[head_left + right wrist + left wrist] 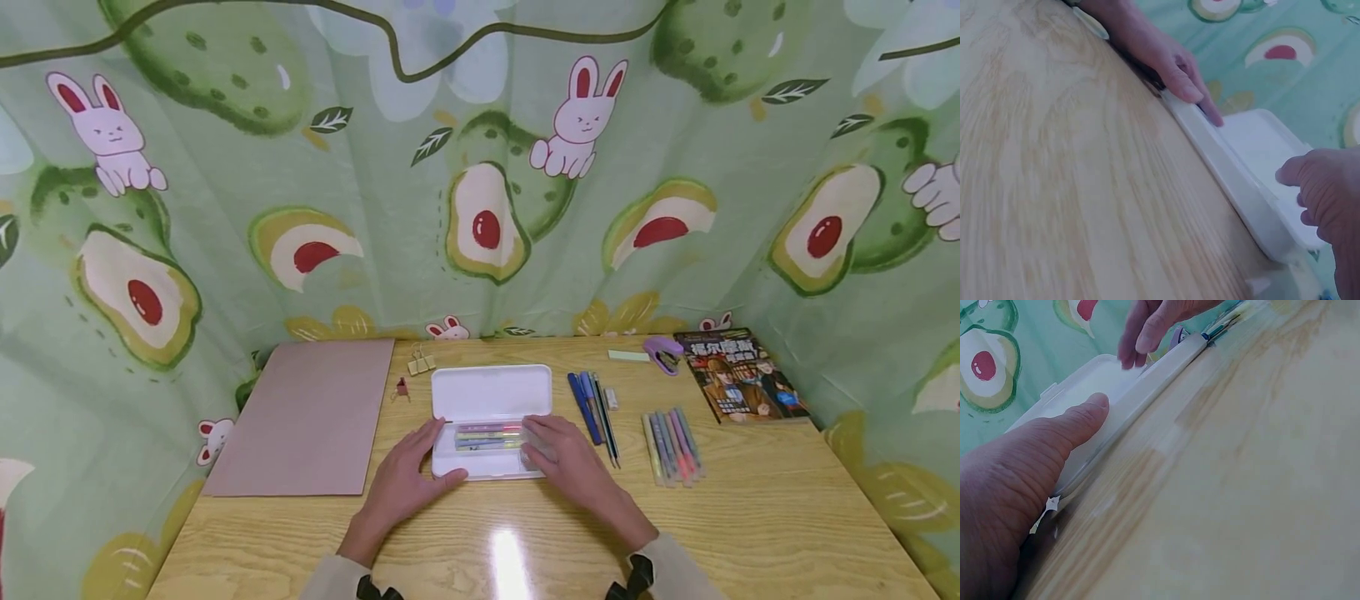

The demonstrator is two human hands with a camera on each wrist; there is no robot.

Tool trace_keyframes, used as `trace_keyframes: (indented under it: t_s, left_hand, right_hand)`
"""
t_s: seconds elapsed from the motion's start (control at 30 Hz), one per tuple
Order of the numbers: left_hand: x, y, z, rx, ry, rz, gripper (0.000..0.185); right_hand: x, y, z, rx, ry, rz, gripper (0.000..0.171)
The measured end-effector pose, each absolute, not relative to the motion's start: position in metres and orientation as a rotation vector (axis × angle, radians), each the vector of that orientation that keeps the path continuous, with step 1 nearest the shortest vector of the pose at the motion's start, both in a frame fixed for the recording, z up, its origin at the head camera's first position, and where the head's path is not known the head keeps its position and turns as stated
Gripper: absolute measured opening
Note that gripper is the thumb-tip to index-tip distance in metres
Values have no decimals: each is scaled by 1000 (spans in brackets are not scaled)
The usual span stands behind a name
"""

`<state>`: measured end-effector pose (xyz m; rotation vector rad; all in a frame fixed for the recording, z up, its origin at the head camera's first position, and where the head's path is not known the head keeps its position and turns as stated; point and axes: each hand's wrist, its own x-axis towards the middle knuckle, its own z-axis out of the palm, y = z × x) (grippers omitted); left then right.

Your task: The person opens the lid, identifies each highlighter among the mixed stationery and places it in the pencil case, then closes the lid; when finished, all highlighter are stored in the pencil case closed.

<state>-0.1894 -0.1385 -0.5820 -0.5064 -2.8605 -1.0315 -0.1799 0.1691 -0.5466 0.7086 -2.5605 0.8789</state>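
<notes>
A white pencil case (491, 395) lies with its lid raised on the table. Several slim coloured pens (487, 437) lie side by side in its tray. My left hand (408, 467) spans the case's left end, thumb along the front rim and fingers at the back left corner. In the left wrist view that thumb (1088, 419) lies over the near edge. My right hand (566, 458) is over the right end of the tray, loosely bent fingers at the pens' right ends and covering them. In the right wrist view its thumb (1291, 172) points across the case.
Right of the case lie blue pens (585, 408), pencils, an eraser (611, 398) and a row of highlighters (673, 446). Behind these are a purple stapler (663, 354) and a book (738, 375). Binder clips (422, 360) and a mauve board (307, 417) lie left.
</notes>
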Motion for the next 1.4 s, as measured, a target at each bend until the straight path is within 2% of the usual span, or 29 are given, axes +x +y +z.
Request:
trace_keyframes:
  t_s: [0.43, 0.87, 1.4]
  left_hand:
    - [-189, -139, -580, -502, -2875, -1041, 99]
    - [-189, -139, -579, -484, -2896, -1050, 100]
    - [-190, -138, -583, -495, -2904, -1035, 100]
  right_hand:
    - [-167, 241, -547, 459, -2423, 955, 46]
    - [-150, 305, -540, 165, -2438, 948, 42]
    - [-140, 352, -548, -80, -2552, 852, 41]
